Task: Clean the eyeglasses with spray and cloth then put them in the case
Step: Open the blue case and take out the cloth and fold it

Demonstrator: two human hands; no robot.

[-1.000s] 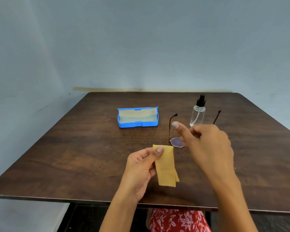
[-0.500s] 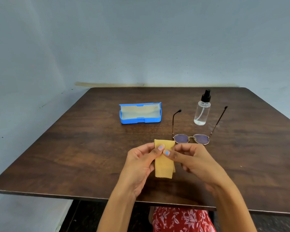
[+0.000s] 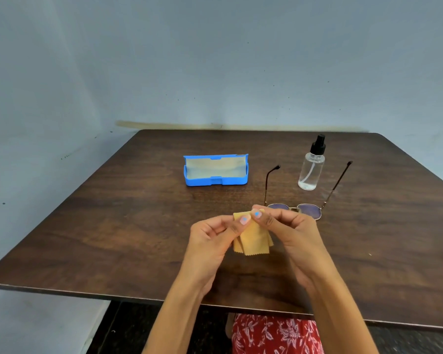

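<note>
Yellow cloth (image 3: pixel 251 238) hangs pinched at its top edge between left hand (image 3: pixel 210 238) and right hand (image 3: pixel 292 233), above the table (image 3: pixel 113 226). Eyeglasses (image 3: pixel 296 209) lie temples-open just behind; spray bottle (image 3: pixel 311 167) upright; blue case (image 3: pixel 215 169) open, empty. Wiping and casing evidently remain. Free room left; near edge close.

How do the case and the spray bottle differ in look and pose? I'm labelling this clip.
The case is blue and opaque, lying low and open; the spray bottle is clear with a black top, standing upright and capped. The case sits left of the eyeglasses, the spray bottle between their temples. Neither is touched by a hand.
</note>
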